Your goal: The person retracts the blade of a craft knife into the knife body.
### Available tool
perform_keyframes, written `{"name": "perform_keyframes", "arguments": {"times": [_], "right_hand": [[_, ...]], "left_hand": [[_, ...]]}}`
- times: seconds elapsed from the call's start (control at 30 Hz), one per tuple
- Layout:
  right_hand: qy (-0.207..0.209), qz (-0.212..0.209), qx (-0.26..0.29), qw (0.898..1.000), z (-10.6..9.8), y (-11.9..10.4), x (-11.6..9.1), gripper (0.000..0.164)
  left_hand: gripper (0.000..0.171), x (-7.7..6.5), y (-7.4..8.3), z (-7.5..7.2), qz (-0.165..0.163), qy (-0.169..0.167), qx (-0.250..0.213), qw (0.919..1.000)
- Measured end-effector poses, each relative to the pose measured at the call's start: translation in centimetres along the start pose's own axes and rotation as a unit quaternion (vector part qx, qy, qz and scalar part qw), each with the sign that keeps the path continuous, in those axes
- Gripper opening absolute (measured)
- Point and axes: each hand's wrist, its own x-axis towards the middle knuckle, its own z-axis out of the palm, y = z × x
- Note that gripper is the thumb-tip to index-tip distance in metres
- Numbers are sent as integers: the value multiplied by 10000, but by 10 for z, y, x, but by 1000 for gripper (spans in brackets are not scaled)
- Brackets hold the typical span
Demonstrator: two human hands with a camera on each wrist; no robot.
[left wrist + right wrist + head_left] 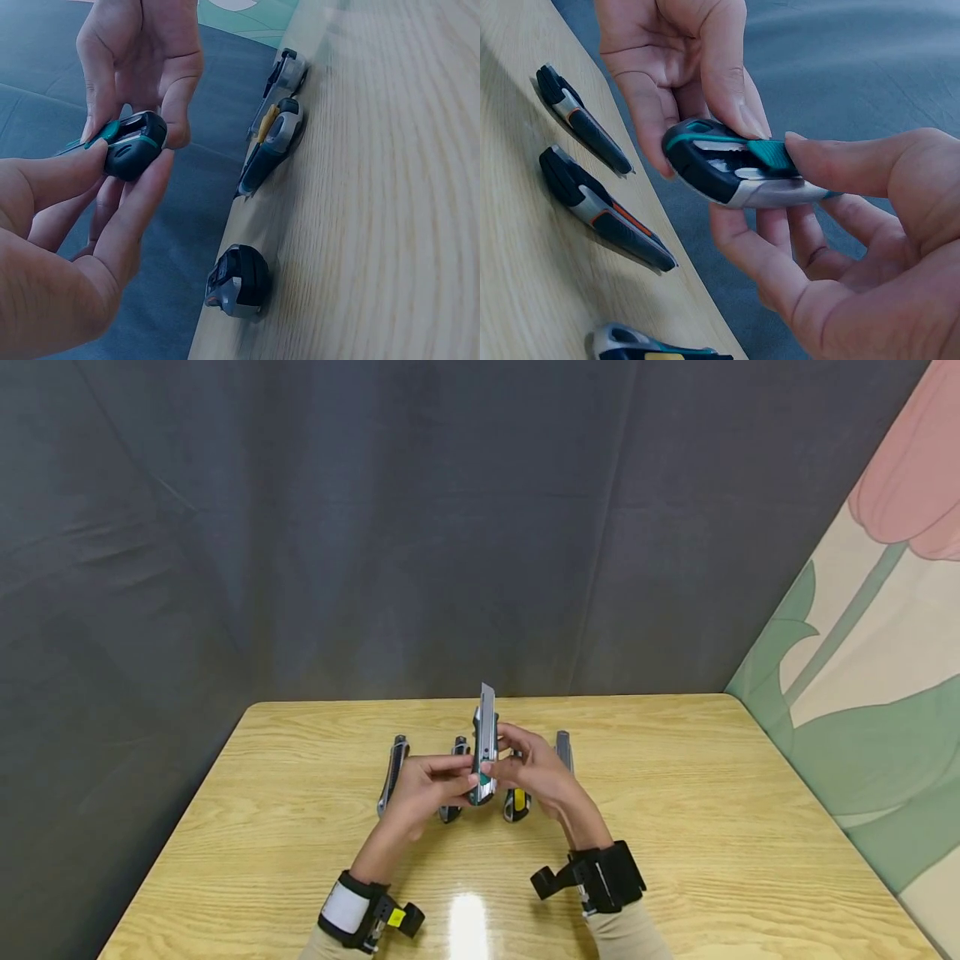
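Note:
A utility knife (486,739) with a silver, black and teal body is held up between both hands, its slanted silver tip pointing away from me. Thumb and fingers of my left hand (422,787) pinch the rounded butt end from the left. From the right, my right hand (546,774) grips the body, fingers beneath. In the right wrist view its thumb presses the teal slider (771,155). The knife hangs above the table (675,793), between the other knives in the head view.
Several more utility knives lie on the table: a dark one (392,777) at left, another dark one (452,813) nearer, one with a yellow slider (518,804) and a grey one (564,750) at right. A dark curtain (450,527) hangs behind the table's far edge.

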Motion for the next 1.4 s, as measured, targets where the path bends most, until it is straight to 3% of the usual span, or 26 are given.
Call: {"name": "perform_keyframes", "arguments": {"times": [0.17, 0.3, 0.53, 0.9, 1.03, 1.23, 1.4], "right_hand": [[-62, -8, -115, 9999, 5, -16, -8, 50], [-79, 44, -152, 9998, 9, -21, -10, 54], [151, 107, -192, 9996, 3, 4, 3, 54], [118, -102, -76, 9998, 4, 4, 2, 40], [-41, -90, 22, 9999, 3, 5, 2, 38], [-309, 151, 85, 9994, 2, 5, 0, 40], [-424, 132, -12, 9990, 0, 5, -1, 45]], "left_hand": [[34, -9, 16, 2, -17, -40, 43, 10000], [33, -11, 18, 0, -51, 19, 8, 10000], [34, -9, 19, -1, -108, 65, -10, 9999], [33, -8, 22, -1, -6, 112, -96, 9999], [32, -7, 19, -1, -14, 105, 16, 9999], [32, -2, 1, -4, -90, 49, -136, 9999], [31, 0, -6, -3, 17, 119, -144, 9998]]}}
